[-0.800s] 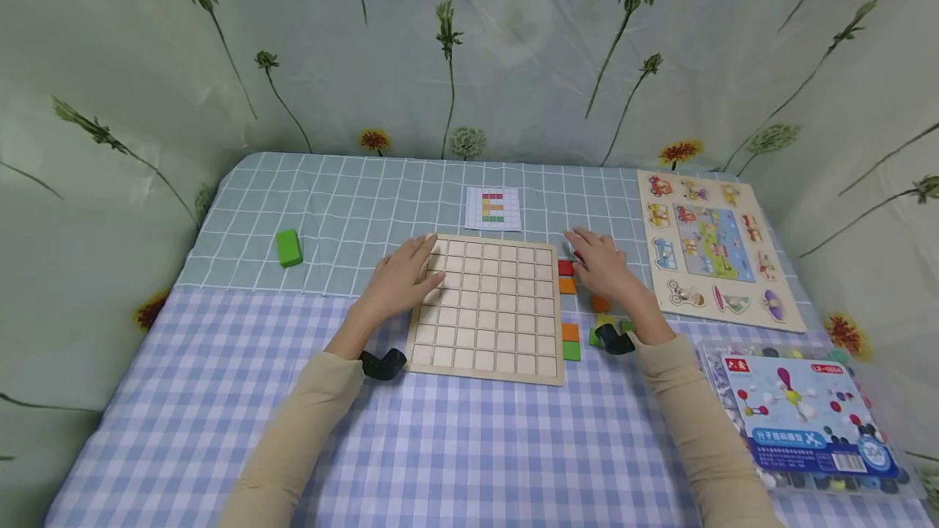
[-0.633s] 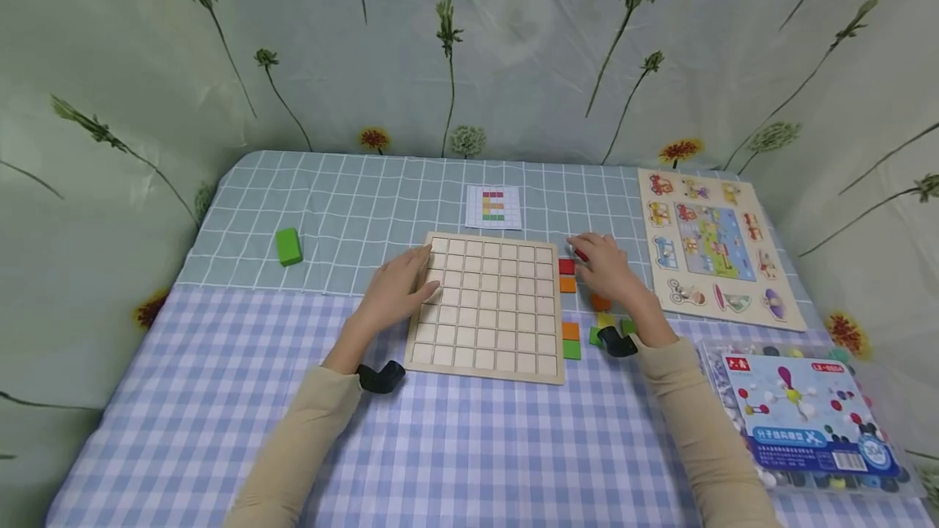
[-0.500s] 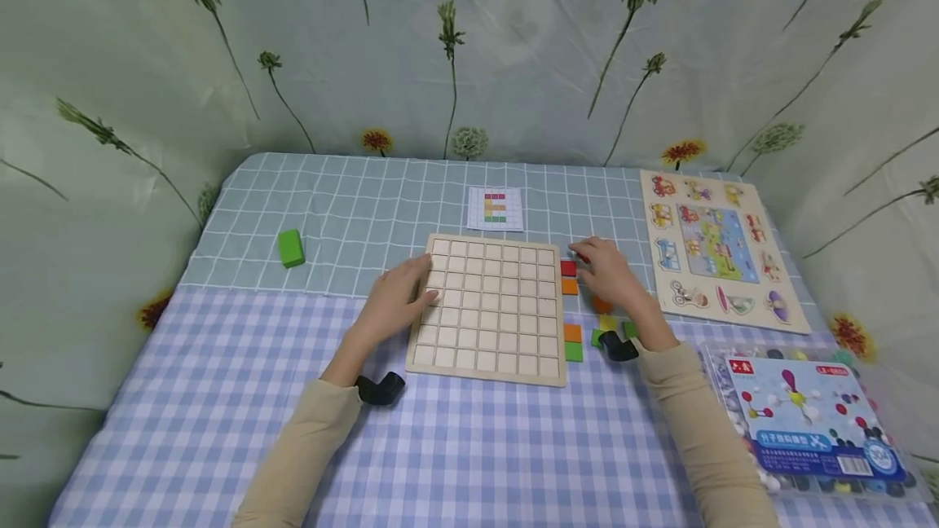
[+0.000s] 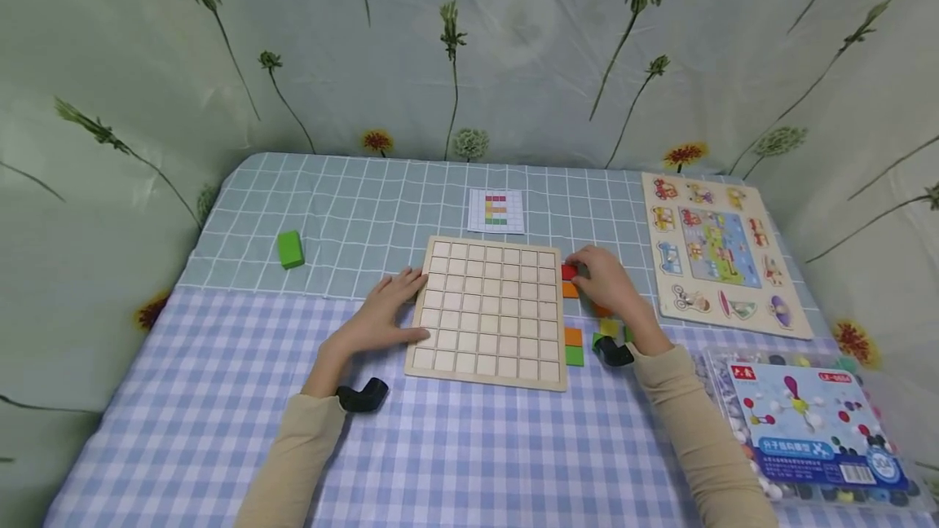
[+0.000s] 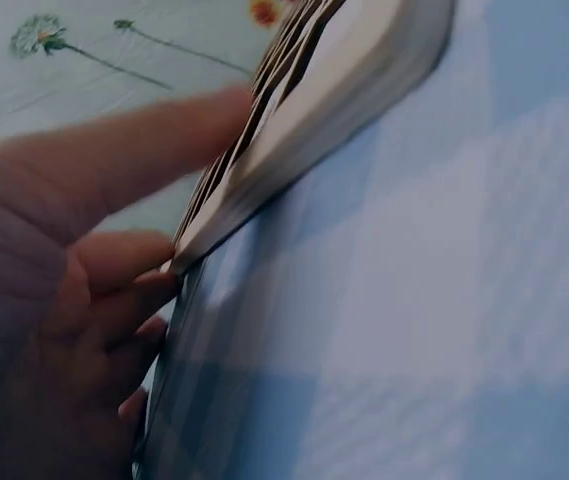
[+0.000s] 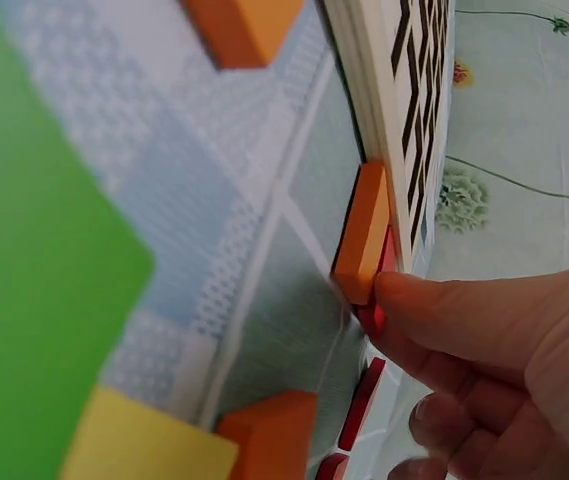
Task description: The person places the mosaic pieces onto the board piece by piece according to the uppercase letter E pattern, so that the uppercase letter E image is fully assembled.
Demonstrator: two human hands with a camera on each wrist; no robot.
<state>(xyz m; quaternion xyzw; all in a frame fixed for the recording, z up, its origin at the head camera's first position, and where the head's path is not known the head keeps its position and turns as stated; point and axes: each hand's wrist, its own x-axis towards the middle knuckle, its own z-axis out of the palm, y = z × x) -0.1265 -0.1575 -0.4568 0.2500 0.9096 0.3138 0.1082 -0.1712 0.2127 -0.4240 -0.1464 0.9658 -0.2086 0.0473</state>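
Note:
A wooden grid board (image 4: 485, 316) lies on the table between my hands. My left hand (image 4: 372, 319) touches its left edge with the thumb and fingers spread wide apart; in the left wrist view the thumb (image 5: 154, 145) lies against the top edge of the frame. At the right edge my right hand (image 4: 610, 279) pinches a red block (image 4: 569, 271) between thumb and fingertips. That red block (image 6: 371, 319) shows partly behind an orange block (image 6: 364, 235), which sits against the board's side. Further red blocks (image 6: 362, 402) lie under my curled fingers.
A pattern card (image 4: 495, 211) lies beyond the board. More orange, green and yellow blocks (image 4: 609, 327) sit below my right wrist. A green block (image 4: 290, 249) is far left. A picture puzzle (image 4: 726, 255) and a molecule-model box (image 4: 814, 430) occupy the right side.
My left hand has slid nearer along the board's left edge, its thumb spreading downward. My right hand has come down and in to the red block beside the board.

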